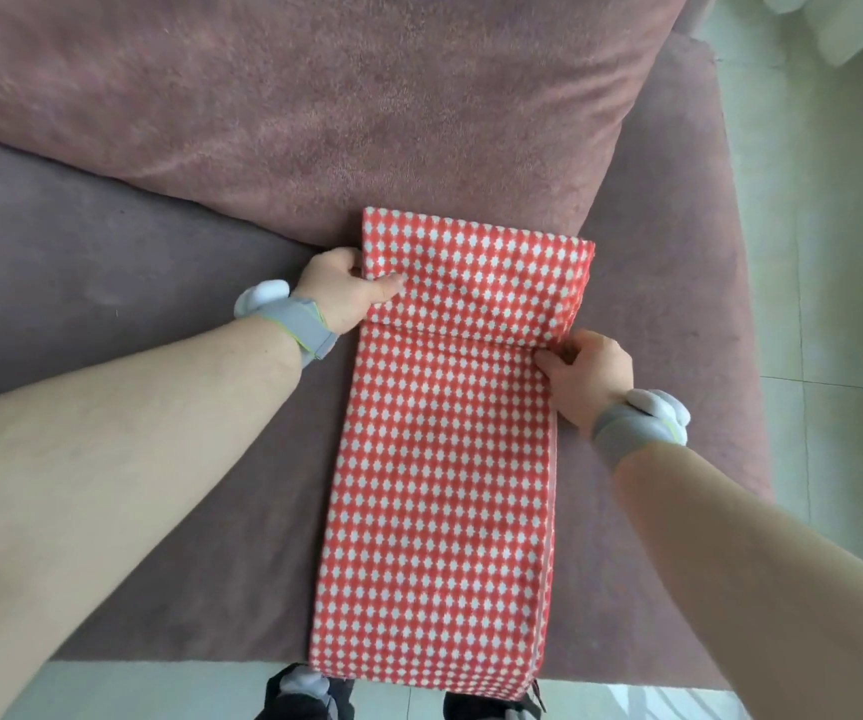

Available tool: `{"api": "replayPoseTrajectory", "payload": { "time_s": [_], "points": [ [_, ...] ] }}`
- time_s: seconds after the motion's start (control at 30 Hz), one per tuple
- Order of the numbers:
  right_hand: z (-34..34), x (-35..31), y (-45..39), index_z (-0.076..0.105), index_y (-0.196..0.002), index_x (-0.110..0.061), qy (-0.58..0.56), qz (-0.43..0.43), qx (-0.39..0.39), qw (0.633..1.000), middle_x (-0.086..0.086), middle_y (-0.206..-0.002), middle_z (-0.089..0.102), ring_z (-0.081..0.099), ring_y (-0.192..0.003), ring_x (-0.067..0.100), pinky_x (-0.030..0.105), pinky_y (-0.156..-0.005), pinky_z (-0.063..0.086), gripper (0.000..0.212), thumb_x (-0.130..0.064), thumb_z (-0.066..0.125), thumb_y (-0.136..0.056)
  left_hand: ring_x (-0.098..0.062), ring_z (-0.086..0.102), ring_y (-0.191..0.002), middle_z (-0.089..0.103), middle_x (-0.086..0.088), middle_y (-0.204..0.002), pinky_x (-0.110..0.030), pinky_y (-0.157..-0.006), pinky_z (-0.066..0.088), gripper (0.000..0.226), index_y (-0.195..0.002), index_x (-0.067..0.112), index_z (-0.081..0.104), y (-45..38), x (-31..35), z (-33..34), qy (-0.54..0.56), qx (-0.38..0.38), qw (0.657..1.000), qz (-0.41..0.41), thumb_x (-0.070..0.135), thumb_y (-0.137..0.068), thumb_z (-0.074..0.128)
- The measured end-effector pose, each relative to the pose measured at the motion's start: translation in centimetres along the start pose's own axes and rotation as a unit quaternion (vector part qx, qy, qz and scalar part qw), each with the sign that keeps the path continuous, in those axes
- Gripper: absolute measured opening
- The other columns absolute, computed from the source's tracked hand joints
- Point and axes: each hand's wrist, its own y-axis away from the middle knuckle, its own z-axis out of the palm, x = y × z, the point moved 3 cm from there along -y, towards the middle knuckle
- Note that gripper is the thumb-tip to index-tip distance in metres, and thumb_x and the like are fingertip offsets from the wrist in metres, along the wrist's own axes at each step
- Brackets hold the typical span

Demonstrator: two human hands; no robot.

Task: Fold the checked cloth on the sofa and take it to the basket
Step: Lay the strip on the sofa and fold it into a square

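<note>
**Both hands pinch the far flap of the checked cloth on the sofa**

The checked cloth (439, 459) lies as a long, narrow strip on the sofa (133, 304) seat, running from 12 o'clock at the back cushion (315, 106) to 6 o'clock, where its near end hangs just over the seat's front edge. Its far end is doubled back toward the person, making a soft rolled fold. What lies under that flap is hidden.

The left hand (346, 291) holds the flap's edge at 9 o'clock, thumb on top of the weave and fingers tucked out of sight beneath. The right hand (590, 379) grips the flap's corner at 3 o'clock, fingers closed on the cloth (their tips are buried in the fold). Each wrist wears a grey strap (304, 322) with a white, rounded fitting.

The cloth is a red weave with small white diamond-like checks, layered along its right edge. The sofa is a plush, mauve pile, the cushion pinker. Pale glossy floor tiles (808, 252) show at 3 o'clock. At 6 o'clock dark shoes (299, 693) are cut off by the frame.
</note>
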Motion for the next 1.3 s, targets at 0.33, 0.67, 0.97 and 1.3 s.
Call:
{"api": "replayPoseTrajectory", "payload": {
  "time_s": [0.33,0.67,0.97,1.3],
  "points": [
    [-1.9,-1.4,2.3,0.051,-0.121,-0.031,-0.280,0.068,-0.017,0.957,-0.001,-0.081,0.069,0.064,-0.063,0.013,0.028,-0.055,0.050,0.047,-0.029,0.067,-0.077,-0.009,0.055,-0.099,0.058,0.008,-0.114,-0.029,-0.087,0.042,0.047,-0.112,0.032,0.059,1.4,0.6,-0.9,-0.168,0.023,0.984,0.047,0.040,-0.071,0.078],
    [-1.3,-3.5,2.4,0.050,-0.124,-0.031,-0.527,0.179,-0.214,0.803,0.019,-0.090,0.073,0.063,-0.056,0.024,0.032,-0.060,0.054,0.071,-0.081,0.020,-0.084,-0.019,0.068,-0.060,0.073,-0.004,-0.076,-0.023,-0.043,0.036,0.030,-0.120,0.024,0.056,4.0,0.8,-1.0,-0.016,-0.059,0.995,-0.076,0.035,-0.093,0.047],
    [-1.4,-0.9,5.6,0.058,-0.096,-0.010,-0.495,0.204,-0.227,0.813,0.011,-0.101,0.065,0.061,-0.087,0.025,0.044,-0.087,0.046,0.047,-0.057,0.053,-0.088,-0.013,0.063,-0.062,0.064,-0.001,-0.076,-0.026,-0.058,0.048,0.026,-0.083,0.021,0.059,8.4,-1.3,-0.6,0.166,-0.074,0.965,-0.190,0.044,-0.093,0.051],
    [0.1,-1.3,7.8,0.058,-0.105,-0.018,-0.016,-0.009,0.025,1.000,0.001,-0.107,0.058,0.058,-0.093,0.023,0.028,-0.078,0.043,0.028,-0.025,0.070,-0.081,-0.026,0.048,-0.099,0.041,-0.006,-0.112,-0.031,-0.089,0.039,0.014,-0.092,0.021,0.052,10.5,-3.3,2.0,-0.263,0.137,0.954,0.046,0.021,-0.083,0.062]
  ]
}}
